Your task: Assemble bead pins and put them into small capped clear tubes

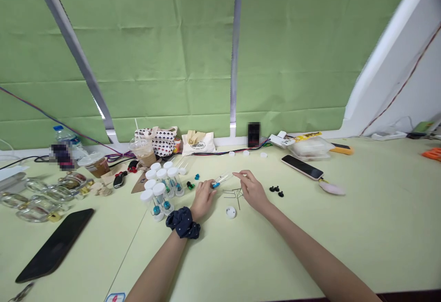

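Observation:
My left hand has its fingers closed on the lower end of a clear tube with a small blue piece inside. At the tube's upper right end are the fingertips of my right hand, closed around that end. Several bent metal wires lie on the table between the hands. Nearer to me sits a round white cap. Left of my left hand stand several clear tubes with white caps and blue or green pieces inside. Loose green pieces and blue pieces lie beside them.
Several black parts are right of my right hand, with a phone beyond. White caps line the back. Drinks cups, clear chained items and a large black phone occupy the left side.

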Demonstrator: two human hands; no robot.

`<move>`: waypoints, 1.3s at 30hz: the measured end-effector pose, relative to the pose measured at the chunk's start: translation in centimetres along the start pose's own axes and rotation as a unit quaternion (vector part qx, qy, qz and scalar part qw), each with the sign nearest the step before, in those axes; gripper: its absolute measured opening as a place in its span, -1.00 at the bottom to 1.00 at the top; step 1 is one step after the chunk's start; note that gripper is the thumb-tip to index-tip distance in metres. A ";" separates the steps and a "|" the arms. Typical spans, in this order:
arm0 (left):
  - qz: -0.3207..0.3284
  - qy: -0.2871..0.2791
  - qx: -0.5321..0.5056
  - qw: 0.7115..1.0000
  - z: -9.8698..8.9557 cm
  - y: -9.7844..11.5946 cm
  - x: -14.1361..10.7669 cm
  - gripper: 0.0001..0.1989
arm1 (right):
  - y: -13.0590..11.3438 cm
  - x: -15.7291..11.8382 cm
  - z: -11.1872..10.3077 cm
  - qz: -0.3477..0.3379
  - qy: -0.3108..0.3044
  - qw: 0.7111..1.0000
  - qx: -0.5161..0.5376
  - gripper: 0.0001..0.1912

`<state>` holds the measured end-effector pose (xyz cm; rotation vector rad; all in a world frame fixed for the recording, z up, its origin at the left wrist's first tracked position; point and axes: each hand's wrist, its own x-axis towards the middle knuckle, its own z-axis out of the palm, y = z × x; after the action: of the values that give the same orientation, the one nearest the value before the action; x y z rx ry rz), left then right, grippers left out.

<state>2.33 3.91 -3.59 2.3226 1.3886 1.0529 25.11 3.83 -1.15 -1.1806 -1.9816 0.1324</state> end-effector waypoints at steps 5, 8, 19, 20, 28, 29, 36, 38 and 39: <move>-0.036 0.033 -0.014 0.999 0.3 -0.6 0.1 -0.69 | -0.6 -0.4 1.0 -0.005 -0.086 0.996 -0.022 -0.88; -0.045 0.039 -0.018 0.998 0.4 -0.7 0.1 -0.68 | -1.0 -0.5 2.0 0.000 -0.139 0.987 -0.077 -0.98; -0.036 0.044 -0.002 0.998 0.4 -0.7 0.1 -0.68 | -1.4 -0.7 3.5 -0.022 -0.176 0.973 -0.144 -0.90; -0.034 0.042 0.000 0.999 0.4 -0.7 0.1 -0.68 | -1.3 -0.7 3.3 -0.010 -0.161 0.979 -0.125 -0.88; 0.008 0.023 0.022 0.999 0.2 -0.2 0.1 -0.69 | -0.3 1.1 -0.7 0.096 0.002 0.994 0.050 -0.86; 0.014 0.020 0.023 0.999 0.1 -0.1 0.1 -0.69 | -0.3 1.2 -1.0 0.076 0.014 0.996 0.050 -0.86; 0.038 -0.003 0.026 0.999 0.0 0.6 0.0 -0.71 | -0.4 1.4 -1.2 -0.037 -0.042 0.996 0.074 -0.80; 0.040 -0.007 0.021 0.999 0.0 0.6 0.0 -0.70 | -0.6 1.4 -1.0 -0.057 -0.050 0.993 0.090 -0.79; 0.040 -0.009 0.018 0.999 0.0 0.7 0.0 -0.70 | -0.8 1.4 -0.9 -0.059 -0.047 0.992 0.098 -0.79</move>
<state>2.78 3.56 -3.26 2.4254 1.3279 1.0354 24.86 4.23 0.64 -0.9453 -2.0618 0.3194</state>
